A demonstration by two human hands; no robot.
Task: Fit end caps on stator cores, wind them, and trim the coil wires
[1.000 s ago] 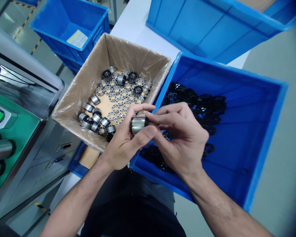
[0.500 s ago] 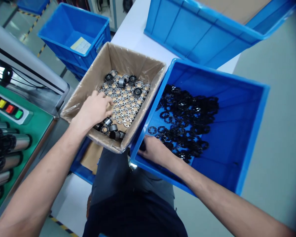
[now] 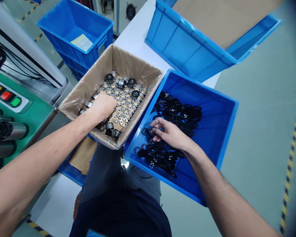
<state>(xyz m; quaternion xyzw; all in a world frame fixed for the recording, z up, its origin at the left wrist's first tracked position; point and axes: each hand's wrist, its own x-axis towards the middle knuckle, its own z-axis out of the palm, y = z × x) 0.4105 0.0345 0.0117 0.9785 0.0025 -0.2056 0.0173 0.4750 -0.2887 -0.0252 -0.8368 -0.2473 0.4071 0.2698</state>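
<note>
Many black rings [image 3: 180,112] around right hand [image 3: 169,132]; silver rings [image 3: 124,125] beside left hand [image 3: 105,105].

No text, number or brand legible. Paper sheet [image 3: 82,42] in blue bin [image 3: 66,21], upper left: any writing unreadable. Black-and-yellow striped floor tape [image 3: 289,171], right edge.

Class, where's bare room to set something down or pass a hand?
On the flat white tabletop, between the rectangular brown cardboard box and ribbed blue plastic bin. A hand might pass in the deep blue plastic tub, between the round black rings and right rim. Crowded: among both those rings and the box's round silver rings.
</note>
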